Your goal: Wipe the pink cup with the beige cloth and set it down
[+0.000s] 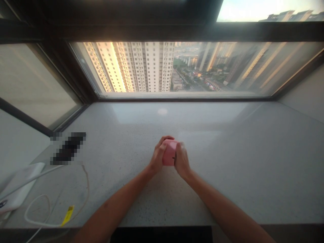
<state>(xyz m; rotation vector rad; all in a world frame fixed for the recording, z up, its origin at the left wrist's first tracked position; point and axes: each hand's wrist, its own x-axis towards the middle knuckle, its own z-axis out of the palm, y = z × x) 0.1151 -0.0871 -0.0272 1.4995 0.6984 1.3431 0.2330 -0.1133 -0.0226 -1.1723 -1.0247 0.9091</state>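
Note:
Between my two hands is a small pink box-shaped object (pixel 169 154) with rounded corners and a small dark mark low on its right side. My left hand (pixel 158 154) is closed around its left side, thumb on the face turned to me and fingers over the far top edge. On the opposite side, my right hand (pixel 182 158) grips the right edge, its thumb near the top corner; slight blur softens its fingertips. The hands cover both sides of the object, so its exact kind cannot be told. It is over the middle of the grey speckled sill (pixel 131 135).
At the left lie a pixelated dark object (pixel 68 149), a white device (pixel 21 187) and a looped white cable (pixel 87 184) with a yellow tag (pixel 68 215). A dark-framed window (pixel 162 100) runs along the back, and a white wall (pixel 303 87) bounds the right.

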